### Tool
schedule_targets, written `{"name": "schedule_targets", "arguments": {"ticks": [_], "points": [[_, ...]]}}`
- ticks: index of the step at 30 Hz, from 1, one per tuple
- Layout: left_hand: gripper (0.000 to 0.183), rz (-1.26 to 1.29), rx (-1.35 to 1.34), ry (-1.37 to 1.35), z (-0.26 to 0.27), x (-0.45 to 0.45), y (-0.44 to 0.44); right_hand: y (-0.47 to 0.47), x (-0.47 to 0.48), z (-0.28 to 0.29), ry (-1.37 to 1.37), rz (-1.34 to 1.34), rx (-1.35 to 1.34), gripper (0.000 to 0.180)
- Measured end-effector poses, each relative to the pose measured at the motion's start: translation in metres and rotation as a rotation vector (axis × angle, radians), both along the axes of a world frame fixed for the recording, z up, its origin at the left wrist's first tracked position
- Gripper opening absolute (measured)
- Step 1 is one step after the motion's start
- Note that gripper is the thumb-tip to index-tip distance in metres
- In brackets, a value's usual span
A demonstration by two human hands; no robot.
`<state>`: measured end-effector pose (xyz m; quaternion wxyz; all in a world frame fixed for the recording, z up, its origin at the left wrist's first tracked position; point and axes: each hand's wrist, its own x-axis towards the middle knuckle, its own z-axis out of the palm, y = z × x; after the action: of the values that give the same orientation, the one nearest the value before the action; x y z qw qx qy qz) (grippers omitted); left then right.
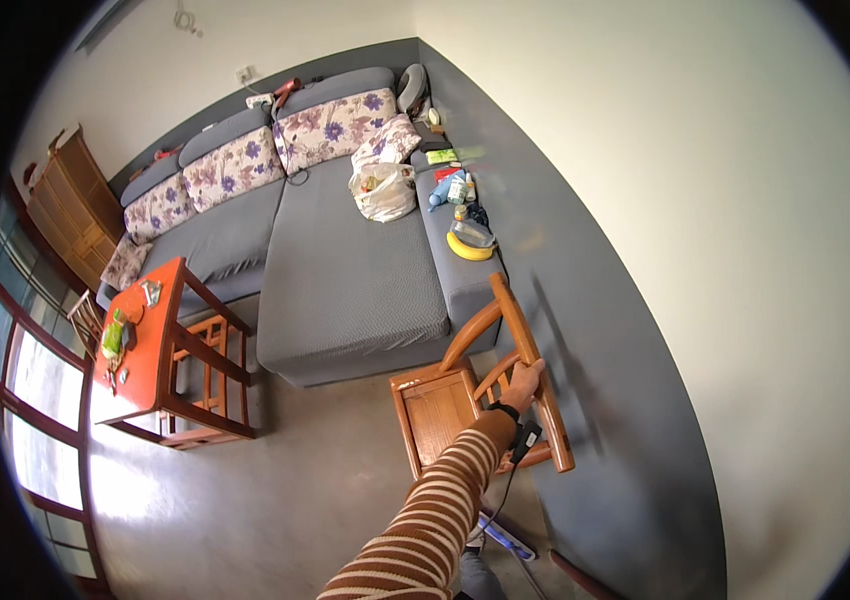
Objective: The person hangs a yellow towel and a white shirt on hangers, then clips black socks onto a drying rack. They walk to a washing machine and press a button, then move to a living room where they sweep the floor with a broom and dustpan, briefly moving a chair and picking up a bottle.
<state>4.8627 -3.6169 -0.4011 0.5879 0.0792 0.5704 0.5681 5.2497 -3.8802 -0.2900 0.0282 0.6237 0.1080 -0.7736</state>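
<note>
My left hand (522, 382), in a brown and white striped sleeve, grips the top back rail of a varnished wooden chair (436, 420). The wrist bears a dark band with a small black device and a cable. The chair's slatted back is beside the grey lower wall, and its seat faces left. My right hand is out of view. Near my foot, a flat mop head (506, 536) with blue-purple edging lies on the floor, its pole running out of the picture at the bottom.
Beyond the chair stands a grey sofa (350, 277) with flowered cushions and a white plastic bag (384, 193). Bananas (468, 247) and bottles lie on its armrest. An orange-topped table (147, 352) stands at left, near glazed doors (46, 420) and a wooden cabinet (80, 202).
</note>
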Motion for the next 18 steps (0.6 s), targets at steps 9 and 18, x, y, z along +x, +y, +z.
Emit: {"name": "schedule_targets", "arguments": {"ticks": [9,18], "points": [[0.022,-0.108,0.148,-0.016,-0.051,0.004,-0.010,0.003,-0.042,0.009,-0.030,0.097,0.037,0.022],[0.025,0.428,-0.192,-0.046,-0.099,-0.223,-0.425,-0.034,-0.197,0.024,0.059,0.601,0.035,0.022]]}}
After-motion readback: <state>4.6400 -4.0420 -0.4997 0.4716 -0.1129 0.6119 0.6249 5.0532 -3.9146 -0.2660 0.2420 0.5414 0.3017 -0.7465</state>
